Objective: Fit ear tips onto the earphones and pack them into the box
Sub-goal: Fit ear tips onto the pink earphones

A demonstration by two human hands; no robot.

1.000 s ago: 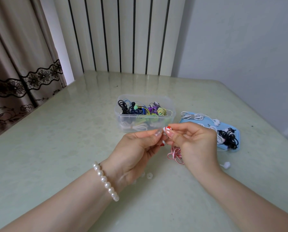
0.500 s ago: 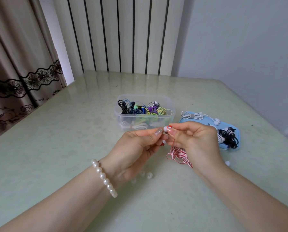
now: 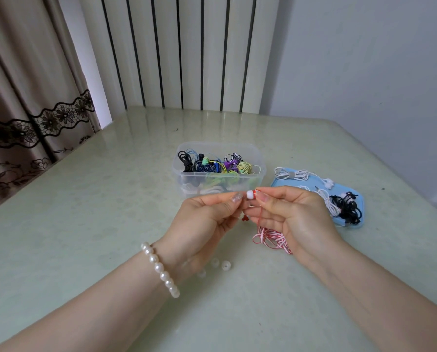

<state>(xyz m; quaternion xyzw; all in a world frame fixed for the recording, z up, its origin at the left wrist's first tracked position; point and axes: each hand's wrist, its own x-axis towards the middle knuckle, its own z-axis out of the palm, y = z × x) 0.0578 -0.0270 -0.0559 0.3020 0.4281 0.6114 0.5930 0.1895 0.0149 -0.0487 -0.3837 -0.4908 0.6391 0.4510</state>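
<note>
My right hand (image 3: 296, 217) pinches a red-and-white earphone bud with a white ear tip (image 3: 249, 194) on its end, held above the table in front of the box. The thumb and fingertips of my left hand (image 3: 207, 219) are curled at that ear tip from the left. The earphone's striped red-and-white cable (image 3: 270, 237) hangs from my right hand in a loose coil, and its second red bud (image 3: 244, 218) dangles between the hands. The clear plastic box (image 3: 187, 185) behind holds several coloured coiled earphones.
Three loose white ear tips (image 3: 225, 265) lie on the pale green table (image 3: 85, 224) under my left wrist. A blue lid (image 3: 359, 221) at the right carries white earphones (image 3: 293, 175) and black earphones (image 3: 348, 207). A curtain hangs left; striped panels and a wall stand behind.
Both hands stay together at the bud. My right hand has shifted slightly, and more of the striped cable coil shows below it.
</note>
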